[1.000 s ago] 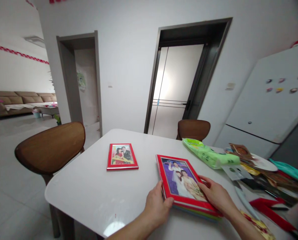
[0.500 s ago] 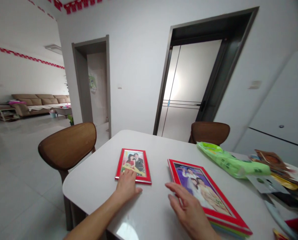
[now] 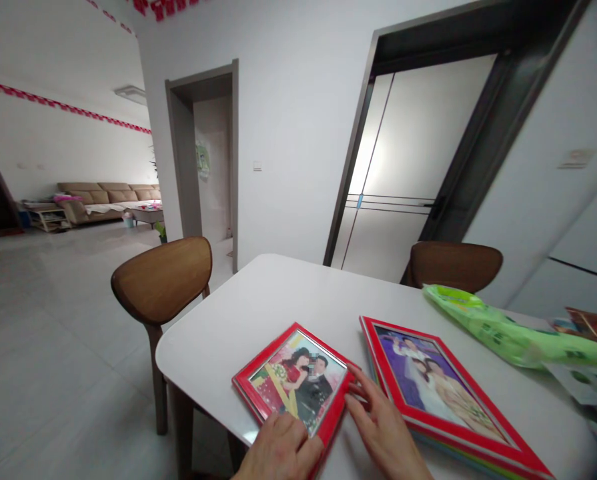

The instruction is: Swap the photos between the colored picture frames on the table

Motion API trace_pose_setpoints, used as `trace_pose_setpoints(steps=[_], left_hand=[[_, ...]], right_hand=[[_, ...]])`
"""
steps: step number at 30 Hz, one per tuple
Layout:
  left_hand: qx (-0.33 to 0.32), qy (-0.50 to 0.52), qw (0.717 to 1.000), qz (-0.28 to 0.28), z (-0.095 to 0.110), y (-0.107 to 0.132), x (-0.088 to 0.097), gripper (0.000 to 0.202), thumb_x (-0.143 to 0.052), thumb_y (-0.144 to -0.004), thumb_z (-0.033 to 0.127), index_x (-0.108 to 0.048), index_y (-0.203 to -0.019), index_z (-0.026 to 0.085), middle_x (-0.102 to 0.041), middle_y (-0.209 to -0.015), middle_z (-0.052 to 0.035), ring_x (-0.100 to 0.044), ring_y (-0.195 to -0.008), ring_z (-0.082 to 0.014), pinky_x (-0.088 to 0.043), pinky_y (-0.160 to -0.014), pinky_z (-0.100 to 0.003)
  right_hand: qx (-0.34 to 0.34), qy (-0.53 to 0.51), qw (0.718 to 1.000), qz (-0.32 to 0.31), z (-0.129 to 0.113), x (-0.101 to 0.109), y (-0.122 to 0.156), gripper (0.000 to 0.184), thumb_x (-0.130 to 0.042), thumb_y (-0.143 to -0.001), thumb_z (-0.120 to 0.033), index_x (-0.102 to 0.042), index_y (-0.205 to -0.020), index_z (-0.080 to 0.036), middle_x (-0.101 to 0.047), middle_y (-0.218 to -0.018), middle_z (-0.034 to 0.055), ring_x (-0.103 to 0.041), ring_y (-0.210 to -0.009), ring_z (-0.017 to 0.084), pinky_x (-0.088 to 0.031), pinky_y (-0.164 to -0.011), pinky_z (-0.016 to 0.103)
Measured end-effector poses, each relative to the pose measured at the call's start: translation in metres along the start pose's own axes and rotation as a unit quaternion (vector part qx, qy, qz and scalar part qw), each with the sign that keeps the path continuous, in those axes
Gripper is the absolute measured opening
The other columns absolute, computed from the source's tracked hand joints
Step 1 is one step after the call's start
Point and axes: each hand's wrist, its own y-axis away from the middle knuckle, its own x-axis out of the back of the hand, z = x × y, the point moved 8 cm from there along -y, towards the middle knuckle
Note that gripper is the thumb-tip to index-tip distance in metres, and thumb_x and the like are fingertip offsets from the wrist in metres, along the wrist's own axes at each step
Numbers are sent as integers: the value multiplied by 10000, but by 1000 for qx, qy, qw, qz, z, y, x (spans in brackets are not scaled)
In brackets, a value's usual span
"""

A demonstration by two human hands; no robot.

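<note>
Photo frame, small, rectangular and red-bordered (image 3: 298, 381), is at the glossy white table (image 3: 308, 287), unstacked; left hand (image 3: 281, 448) curled onto its near rim, grip unclear; right hand (image 3: 385, 427) loosely parted, fingertips touching its right rim. Rightward, a larger red-bordered frame (image 3: 428, 383) already tops a green-edged stack (image 3: 458, 451).

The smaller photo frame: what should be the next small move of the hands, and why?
Probably the right hand should take a fuller hold of the smaller photo frame before any shift: it seems to touch only the right corner, while the left hand lies over the near side, and the larger photo frame lies close by.
</note>
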Motion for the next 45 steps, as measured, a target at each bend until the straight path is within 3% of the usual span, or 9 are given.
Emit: trace_pose_setpoints(steps=[3,6,11,15,18,27,34,40,45], left_hand=[[-18,-5,1000,11,5,-2,21,102,-542,-755,245,-513,-835,189,-552,-743,-20,-495,-666,-174,-406,-555,-253],[26,97,994,46,-5,-10,66,319,-631,-656,276,-512,-936,178,-545,-850,-49,-494,-753,-203,-433,-596,-274],[212,305,902,220,-59,-8,130,299,-479,-775,202,-466,-1073,216,-516,-888,-28,-505,-796,-160,-456,-685,-271],[301,415,820,256,-90,16,113,312,-454,-787,252,-449,-1093,191,-515,-1042,-54,-535,-863,-170,-480,-666,-253],[346,442,797,224,-99,40,84,402,-474,-760,239,-401,-1148,164,-522,-1105,-74,-549,-896,-189,-463,-744,-286],[355,320,876,66,-93,74,26,519,-499,-707,213,-373,-1209,166,-476,-1208,-92,-452,-1077,-227,-343,-908,-326],[336,188,923,-10,-84,63,31,443,-538,-684,279,-476,-1107,165,-560,-1027,-91,-502,-960,-239,-383,-851,-350],[238,199,951,-16,-75,45,33,619,-655,-572,306,-446,-1139,171,-372,-1283,-105,-338,-1161,-252,-279,-970,-386],[230,196,953,-20,-77,43,33,624,-686,-537,325,-477,-1109,187,-380,-1281,-105,-335,-1166,-270,-274,-965,-425]], right_hand=[[12,-19,999,32,-7,10,4,480,-457,-694,-363,-455,-1138,-182,-485,-1193,104,-509,-1018,209,-436,-823,336],[48,-10,993,109,-25,25,6,493,-437,-718,-397,-421,-1164,-189,-455,-1213,103,-451,-1076,221,-401,-858,368],[101,11,994,49,-62,-4,0,458,-394,-763,-393,-403,-1176,-194,-452,-1211,103,-434,-1090,211,-382,-882,382],[136,62,986,-68,-72,-54,1,445,-410,-765,-381,-439,-1154,-167,-465,-1202,106,-420,-1104,195,-339,-935,368],[142,120,977,-104,-65,-73,5,423,-455,-737,-367,-507,-1094,-146,-492,-1166,122,-433,-1085,211,-332,-937,366],[141,255,949,-120,-44,-71,26,359,-458,-705,-269,-570,-1028,-163,-498,-1127,135,-450,-1038,241,-352,-883,397],[150,262,940,-157,-44,-66,25,352,-528,-649,-247,-573,-998,-226,-494,-1124,95,-438,-1030,241,-347,-861,396],[231,201,909,-281,-74,-88,27,266,-532,-650,-143,-623,-872,-260,-533,-1049,46,-457,-967,185,-350,-831,323],[244,190,915,-260,-81,-94,24,175,-496,-720,-204,-633,-812,-262,-572,-906,27,-466,-888,168,-352,-785,310]])
